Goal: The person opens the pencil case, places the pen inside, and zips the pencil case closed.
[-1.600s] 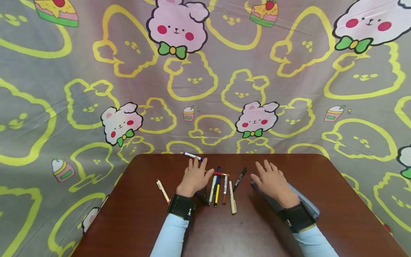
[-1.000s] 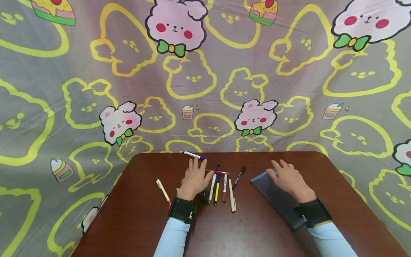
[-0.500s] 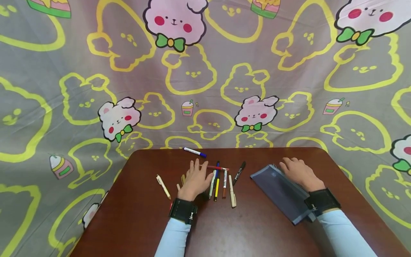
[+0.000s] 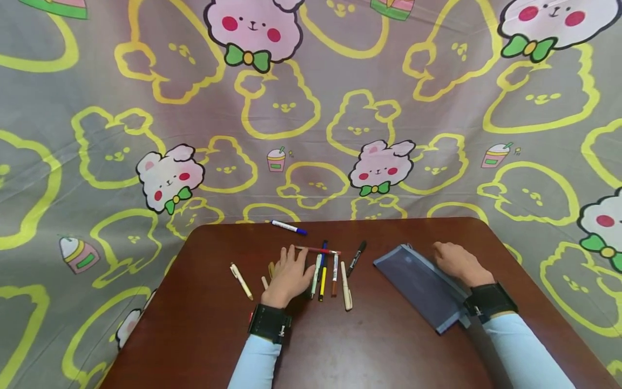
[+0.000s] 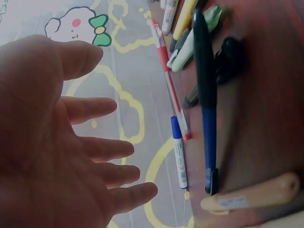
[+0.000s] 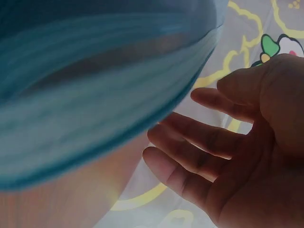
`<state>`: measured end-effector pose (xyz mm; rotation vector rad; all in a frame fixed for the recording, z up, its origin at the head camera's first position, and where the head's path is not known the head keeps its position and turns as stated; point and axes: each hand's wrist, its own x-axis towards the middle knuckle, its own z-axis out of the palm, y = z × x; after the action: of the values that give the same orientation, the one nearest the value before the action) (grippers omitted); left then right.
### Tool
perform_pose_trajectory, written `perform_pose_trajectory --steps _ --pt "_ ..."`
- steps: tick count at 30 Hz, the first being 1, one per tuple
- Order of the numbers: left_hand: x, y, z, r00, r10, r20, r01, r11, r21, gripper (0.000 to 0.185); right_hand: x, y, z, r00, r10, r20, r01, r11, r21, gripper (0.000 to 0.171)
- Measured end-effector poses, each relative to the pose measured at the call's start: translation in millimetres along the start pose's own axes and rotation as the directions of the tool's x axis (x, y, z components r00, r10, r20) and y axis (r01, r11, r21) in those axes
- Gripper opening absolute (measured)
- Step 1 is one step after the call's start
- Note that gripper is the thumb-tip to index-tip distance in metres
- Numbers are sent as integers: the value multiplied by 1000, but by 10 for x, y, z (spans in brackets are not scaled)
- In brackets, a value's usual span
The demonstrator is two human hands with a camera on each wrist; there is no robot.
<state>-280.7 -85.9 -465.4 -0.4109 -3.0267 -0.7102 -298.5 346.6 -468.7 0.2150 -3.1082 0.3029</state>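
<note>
My left hand (image 4: 288,275) hovers palm down over the left part of a loose group of pens, its fingers straight and apart, holding nothing. Close to it are a red pen (image 4: 320,250), a pale green pen (image 4: 316,277) and a yellow pen (image 4: 323,282). In the left wrist view a black-and-blue pen (image 5: 207,123) and a tan pen (image 5: 254,194) lie below the palm. My right hand (image 4: 459,262) is just right of a dark blue zip pouch (image 4: 418,286), fingers loosely bent. The right wrist view shows the pouch's blue edge (image 6: 95,137) beside those fingers, with nothing gripped.
On the brown table (image 4: 335,346), a blue-capped marker (image 4: 289,227) lies at the back edge and a cream pen (image 4: 241,281) at left. A brown-ended marker (image 4: 335,275), a beige pen (image 4: 346,286) and a black marker (image 4: 357,259) lie mid-table. A patterned curtain (image 4: 311,148) hangs behind.
My right hand has shifted right, off the pouch, and its fingers have bent more. The pouch now shows almost whole. My left hand stays over the pens. The head view has tilted slightly.
</note>
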Motion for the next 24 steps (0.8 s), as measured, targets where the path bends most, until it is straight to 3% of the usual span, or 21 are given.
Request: perform_pose_trajectory --steps 5,10,17,24 --pt "4 49 55 999 41 -15 -41 999 -8 50 5 50 -45 998 -5 62 1 998 64 18" --pt "33 98 103 995 88 -46 -88 996 2 46 -11 108 -44 992 5 124 -18 994 108 25" --pt "40 216 215 992 126 -26 -125 992 7 45 -14 186 -7 981 -4 195 -33 982 184 24" --pt "99 373 379 974 195 -113 -187 980 72 31 -10 251 8 963 12 268 -87 959 269 21"
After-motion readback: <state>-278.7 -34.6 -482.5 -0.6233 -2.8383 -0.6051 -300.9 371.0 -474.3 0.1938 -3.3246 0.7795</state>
